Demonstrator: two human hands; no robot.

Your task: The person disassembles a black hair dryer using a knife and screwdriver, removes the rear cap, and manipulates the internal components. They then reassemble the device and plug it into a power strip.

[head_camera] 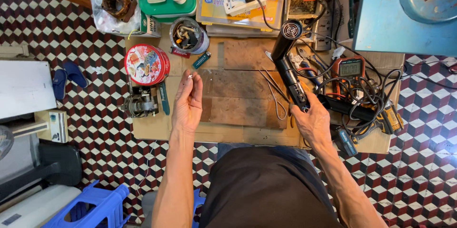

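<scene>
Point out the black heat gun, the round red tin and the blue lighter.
Black heat gun [288, 51], head view, on its barrel.
Round red tin [146, 64], head view, middle of its lid.
Blue lighter [202, 60], head view, on its body.

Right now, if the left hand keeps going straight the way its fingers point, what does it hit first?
Probably the blue lighter: the left hand points up the board, pinching a small white piece. The metal cup of parts lies beyond. Height above the board is unclear.
</scene>
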